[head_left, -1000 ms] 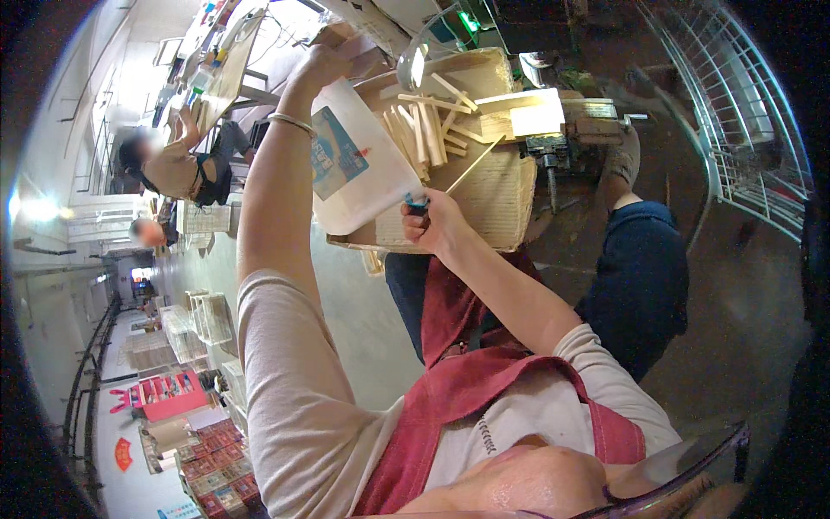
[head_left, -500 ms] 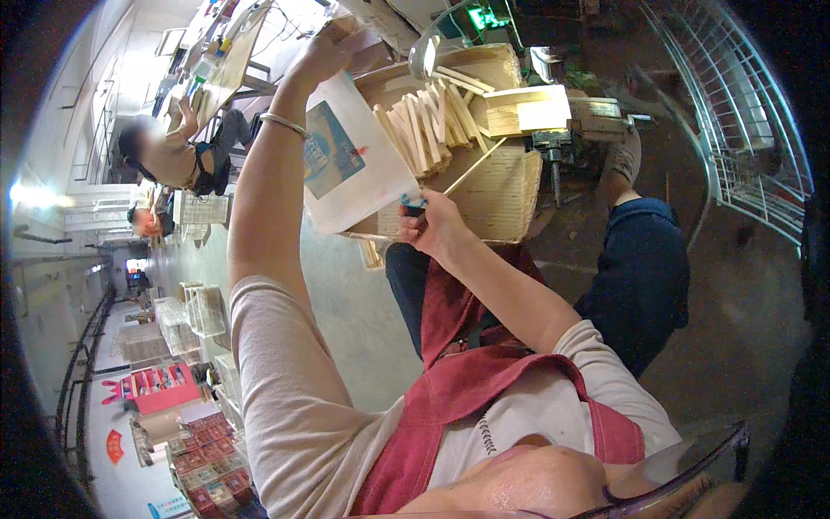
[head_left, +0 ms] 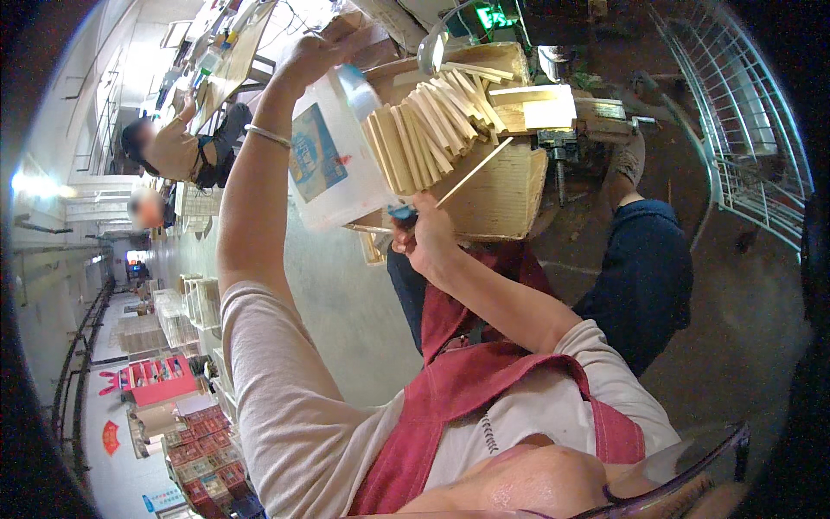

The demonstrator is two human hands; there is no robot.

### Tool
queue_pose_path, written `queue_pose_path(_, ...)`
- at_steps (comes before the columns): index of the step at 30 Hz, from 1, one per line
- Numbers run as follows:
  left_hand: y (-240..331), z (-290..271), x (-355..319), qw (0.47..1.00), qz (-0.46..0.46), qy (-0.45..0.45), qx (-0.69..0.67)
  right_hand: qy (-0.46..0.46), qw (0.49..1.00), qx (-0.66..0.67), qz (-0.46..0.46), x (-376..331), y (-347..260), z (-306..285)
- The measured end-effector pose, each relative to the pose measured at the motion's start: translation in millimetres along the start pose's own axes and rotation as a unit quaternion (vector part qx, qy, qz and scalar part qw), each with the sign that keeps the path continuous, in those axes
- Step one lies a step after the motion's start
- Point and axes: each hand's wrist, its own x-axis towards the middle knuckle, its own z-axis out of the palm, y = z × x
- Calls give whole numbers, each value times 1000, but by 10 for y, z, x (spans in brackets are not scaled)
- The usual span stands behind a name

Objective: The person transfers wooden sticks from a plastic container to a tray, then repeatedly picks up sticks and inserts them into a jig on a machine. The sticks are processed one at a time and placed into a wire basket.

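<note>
1. The right hand [head_left: 430, 240], its forearm angled inward, is closed around a blue piece [head_left: 402, 211] at the container's [head_left: 350, 201] near corner.
2. The left hand [head_left: 313, 62] reaches far out, wrist bent (whether it grips, I cannot tell).
3. Translucent whitish plastic with a blue label [head_left: 318, 154], the container overlaps the cardboard box's [head_left: 514, 195] left edge.
4. Straight, pale wooden sticks [head_left: 419, 134] fan across that box.

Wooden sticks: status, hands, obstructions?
Right hand closed on white container; left hand at its far end, grip unclear. Wooden sticks piled alongside. Lamp near pile.
</note>
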Motion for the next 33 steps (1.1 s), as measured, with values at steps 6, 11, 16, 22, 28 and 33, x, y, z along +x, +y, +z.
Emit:
queue_pose_path(6, 132, -261, -397, 1000, -17, -21, -4, -32, 996, -16, 84, 6, 85, -30)
queue_pose_path(11, -21, -283, -514, 998, 38, 16, -47, -46, 994, -19, 94, 126, 210, -143)
queue_pose_path(16, -119, -442, -719, 998, -28, 52, 4, -56, 988, -38, 136, -127, 178, 5)
queue_pose_path(22, 4, -507, -953, 991, 8, 50, -126, -88, 994, -71, 12, -9, 157, -102)
queue_pose_path(28, -213, -559, -1111, 995, -6, 68, -68, -58, 993, -62, 77, -252, 221, 10)
queue_pose_path(33, -368, -740, -1514, 986, 63, 134, -75, -112, 982, -154, 4, -317, 227, 21)
